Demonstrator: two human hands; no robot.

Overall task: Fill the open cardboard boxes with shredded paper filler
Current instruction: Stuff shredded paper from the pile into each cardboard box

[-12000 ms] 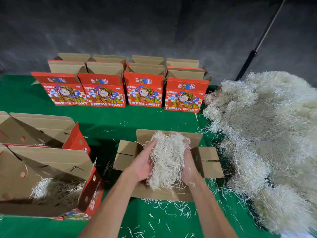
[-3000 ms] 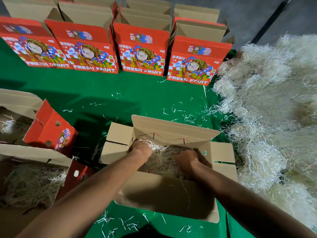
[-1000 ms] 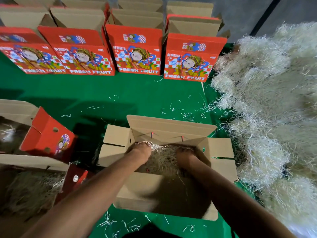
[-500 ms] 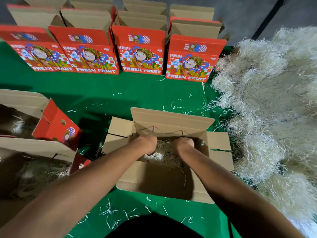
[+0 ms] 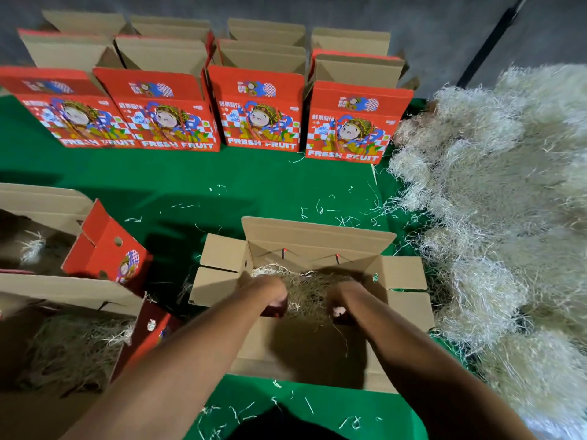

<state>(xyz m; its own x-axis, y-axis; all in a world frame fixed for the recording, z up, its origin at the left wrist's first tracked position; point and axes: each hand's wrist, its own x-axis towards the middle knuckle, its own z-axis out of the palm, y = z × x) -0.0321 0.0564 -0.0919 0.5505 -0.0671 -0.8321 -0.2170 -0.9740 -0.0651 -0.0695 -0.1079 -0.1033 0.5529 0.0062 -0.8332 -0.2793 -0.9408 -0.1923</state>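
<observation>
Both hands, left (image 5: 274, 298) and right (image 5: 341, 301), are curled at the near wall of the box (image 5: 305, 350), over the filler (image 5: 305, 285); fingertips are hidden, so their grip I cannot tell.

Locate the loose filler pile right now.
Head view, right side: the filler pile lies on the green table, right of the open box.

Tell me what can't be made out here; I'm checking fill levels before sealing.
Head view only:
- Row of upright red boxes: insides hidden by their own front walls.
- Open box being filled: depth hidden by the left hand, the right hand and shadow.
- Boxes at left: cut off by the frame edge.
- Filler pile: extent cut off at right.
</observation>
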